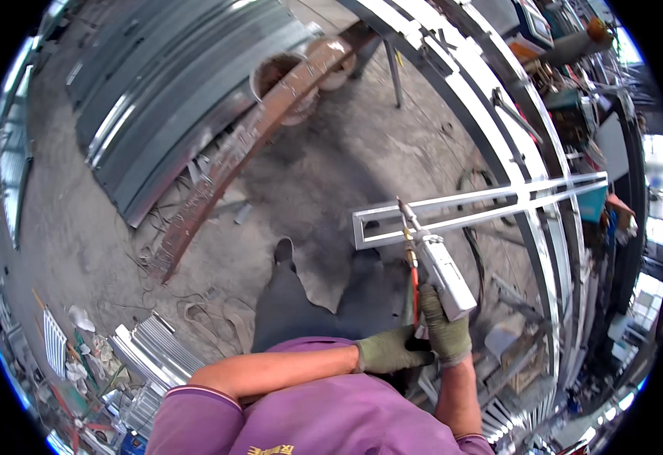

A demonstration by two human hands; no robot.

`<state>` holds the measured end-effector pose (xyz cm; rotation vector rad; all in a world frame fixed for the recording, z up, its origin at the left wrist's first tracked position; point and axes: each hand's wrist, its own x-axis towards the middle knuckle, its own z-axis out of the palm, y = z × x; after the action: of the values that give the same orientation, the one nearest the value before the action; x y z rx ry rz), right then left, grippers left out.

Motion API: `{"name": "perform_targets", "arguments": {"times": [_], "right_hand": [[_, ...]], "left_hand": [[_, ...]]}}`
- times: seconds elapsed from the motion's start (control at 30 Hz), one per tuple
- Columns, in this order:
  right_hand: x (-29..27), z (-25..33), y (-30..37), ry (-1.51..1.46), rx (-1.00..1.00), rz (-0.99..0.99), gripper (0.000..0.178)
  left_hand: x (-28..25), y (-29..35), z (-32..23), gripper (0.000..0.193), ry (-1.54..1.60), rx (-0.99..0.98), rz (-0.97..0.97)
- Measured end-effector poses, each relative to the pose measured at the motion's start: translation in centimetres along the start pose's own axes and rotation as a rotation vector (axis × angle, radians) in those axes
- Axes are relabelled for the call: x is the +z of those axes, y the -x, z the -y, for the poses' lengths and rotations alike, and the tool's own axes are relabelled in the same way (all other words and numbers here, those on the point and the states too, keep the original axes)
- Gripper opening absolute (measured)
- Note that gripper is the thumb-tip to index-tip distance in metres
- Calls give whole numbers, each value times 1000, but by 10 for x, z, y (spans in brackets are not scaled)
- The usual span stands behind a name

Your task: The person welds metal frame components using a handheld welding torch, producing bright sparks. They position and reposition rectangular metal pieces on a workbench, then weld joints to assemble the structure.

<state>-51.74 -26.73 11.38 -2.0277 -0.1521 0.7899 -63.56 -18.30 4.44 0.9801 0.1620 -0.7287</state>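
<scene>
My right hand [448, 330] is gripping one silver nozzled tool [445, 273], fingers wrapped closed; my left hand [393, 350] is crossing beside it, whether holding I cannot tell; ahead, nearer my right hand, one metal frame [468, 221] is lying, long axis running rightward

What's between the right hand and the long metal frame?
In the head view, the silver handheld tool lies between the right hand and the metal frame, its nozzle overlapping the frame.
</scene>
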Motion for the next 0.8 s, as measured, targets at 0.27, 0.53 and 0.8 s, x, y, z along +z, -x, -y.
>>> {"name": "perform_targets", "arguments": {"times": [0.27, 0.53, 0.8], "right_hand": [[65, -10, 61, -103, 57, -101, 39], [104, -16, 82, -212, 171, -167, 44], [114, -18, 83, -229, 153, -229, 43]], "left_hand": [[-11, 81, 25, 59, -107, -223, 88], [-21, 116, 39, 55, -8, -317, 102], [-30, 122, 33, 47, -38, -390, 109]]}}
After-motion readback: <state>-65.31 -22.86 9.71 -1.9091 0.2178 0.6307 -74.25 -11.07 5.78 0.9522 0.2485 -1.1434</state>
